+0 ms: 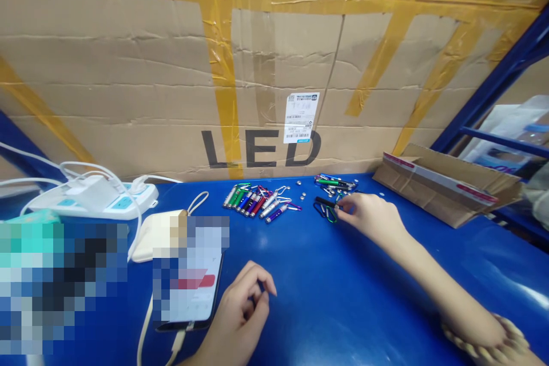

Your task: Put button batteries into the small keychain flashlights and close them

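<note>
1. Flashlight [325, 203], black, out at one o'clock over the bench [326, 297], pinched in the right hand [377, 214].
2. Left hand [234, 309], curled loosely around a gap, at seven o'clock, beside the phone [201, 266].
3. Colorful flashlights [253, 204] lined up at eleven o'clock; a mixed pile [329, 182] just beyond the right hand.

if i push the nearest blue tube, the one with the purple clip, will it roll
The blue tube would probably roll a little, as its body looks round. The purple clip at its end may stop it turning far. Its shiny finish could feel slippery.
</note>
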Motion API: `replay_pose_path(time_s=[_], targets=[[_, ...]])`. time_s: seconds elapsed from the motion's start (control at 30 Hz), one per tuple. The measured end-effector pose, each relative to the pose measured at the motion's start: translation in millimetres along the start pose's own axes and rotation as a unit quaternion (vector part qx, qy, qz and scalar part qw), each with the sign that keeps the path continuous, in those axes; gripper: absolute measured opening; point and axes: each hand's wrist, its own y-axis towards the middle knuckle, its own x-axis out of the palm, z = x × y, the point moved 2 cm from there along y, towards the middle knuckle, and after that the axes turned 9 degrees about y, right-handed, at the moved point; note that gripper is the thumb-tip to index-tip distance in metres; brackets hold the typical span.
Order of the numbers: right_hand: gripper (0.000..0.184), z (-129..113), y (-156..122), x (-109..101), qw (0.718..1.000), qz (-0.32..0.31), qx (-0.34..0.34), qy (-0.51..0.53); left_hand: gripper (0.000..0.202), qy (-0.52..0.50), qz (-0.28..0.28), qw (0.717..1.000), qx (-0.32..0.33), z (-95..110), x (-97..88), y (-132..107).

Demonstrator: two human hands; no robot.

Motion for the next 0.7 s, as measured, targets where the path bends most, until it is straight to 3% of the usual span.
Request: replay_pose_path(time_s=[0.13,0.27,0.4,0.5,0.7], targets=[[0.017,-11,-6,-1,0.977,0.015,-0.092,0.192,0.017,0.003,0.010,1.000,-0.005,-2,1.5,1],[0.031,-40,-28,9,0.874,-0.171,-0.177,0.420,0.036,-0.036,0.019,0.999,-0.033,-5,2.7,1],[0.029,-65,-54,19,0.805,-0.302,-0.206,0.467,0.042,-0.039,0.017,0.998,-0.046,-6,2.6,0],[0.026,-70,-62,22,0.784,-0.337,-0.218,0.473,0.043,-0.035,0.017,0.998,-0.043,-5,1.8,0],[0.026,-68,-62,28,0.783,-0.339,-0.224,0.472,0.042,-0.048,0.002,0.997,-0.060,-2,1.7,-1]])
